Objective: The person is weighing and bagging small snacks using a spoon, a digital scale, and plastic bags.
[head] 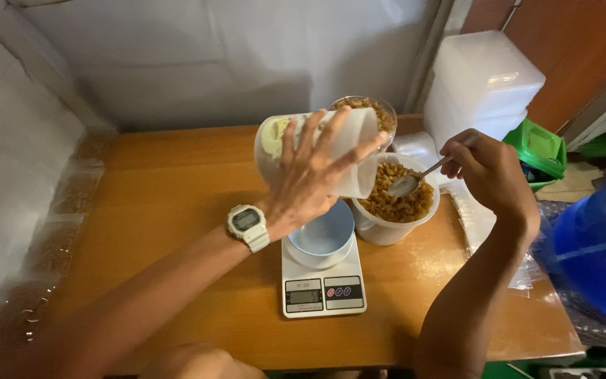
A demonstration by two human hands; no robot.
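My left hand (310, 179) grips a clear plastic cup (317, 151) tipped on its side, its mouth over a white tub (394, 228) full of brown fried snack pieces. My right hand (489, 172) holds a metal spoon (408, 184) whose bowl rests over the snacks in that tub. Below the cup, a light blue bowl (322, 235) sits on a white digital kitchen scale (322, 288). A watch is on my left wrist.
A second glass bowl of snacks (380, 112) stands behind the cup. Stacked white plastic containers (482, 88) are at the back right, a blue bucket (594, 253) at the right, and filled clear bags (57, 238) along the left of the wooden table (170, 210).
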